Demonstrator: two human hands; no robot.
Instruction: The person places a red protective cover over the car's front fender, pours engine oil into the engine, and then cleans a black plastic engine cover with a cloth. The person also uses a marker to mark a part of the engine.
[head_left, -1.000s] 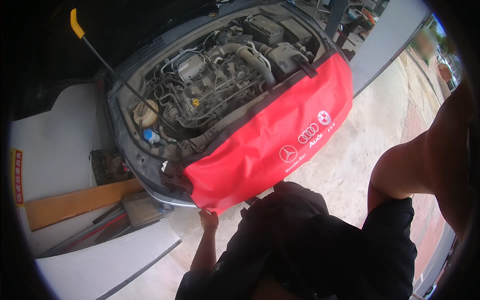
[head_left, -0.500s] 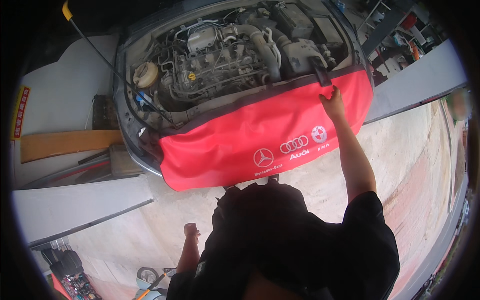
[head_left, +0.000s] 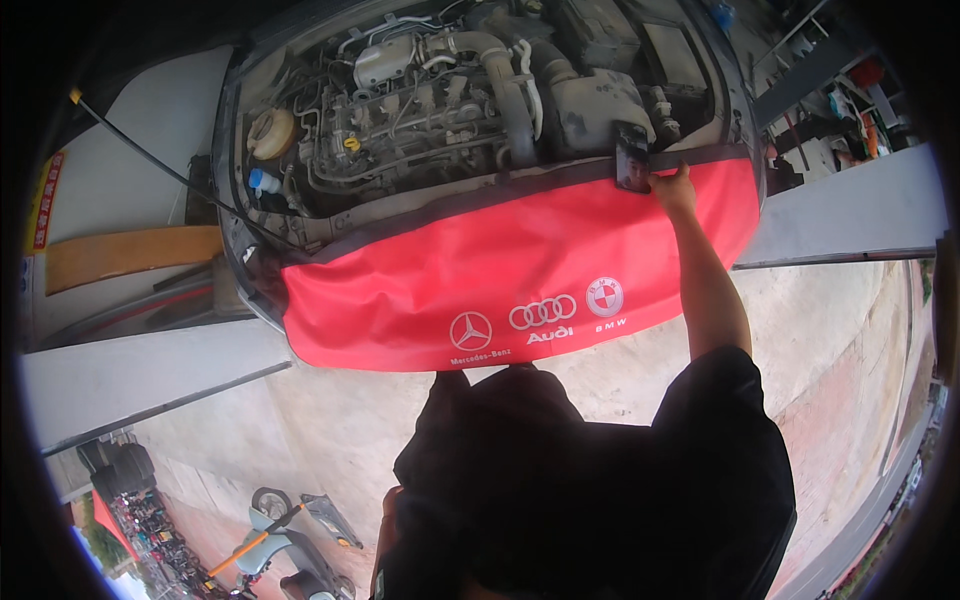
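Observation:
My right hand (head_left: 676,190) is at the right part of a red fender cover (head_left: 420,290), draped over the car's front edge. Its thumb and a finger are apart, the thumb at the lower right corner of a black smartphone (head_left: 632,157). That phone sits across the cover's dark upper border; whether the thumb presses on it, I cannot tell. Only a sliver of my left hand (head_left: 391,500) shows low beside my dark clothing, fingers hidden. Behind the cover lies the open engine bay (head_left: 410,120), with a yellow oil cap (head_left: 351,144) and a blue-capped reservoir (head_left: 265,181).
A thin hood prop rod (head_left: 150,150) slants at the left. An orange-brown board (head_left: 135,255) lies beyond the car's left side. White ledges flank the car, the right one (head_left: 850,205) below cluttered shelving. A scooter (head_left: 285,555) stands at the lower left.
My view has shifted, and the car appears farther left. My right thumb has come up to the phone's corner. My left hand has dropped back beside my body, mostly out of sight.

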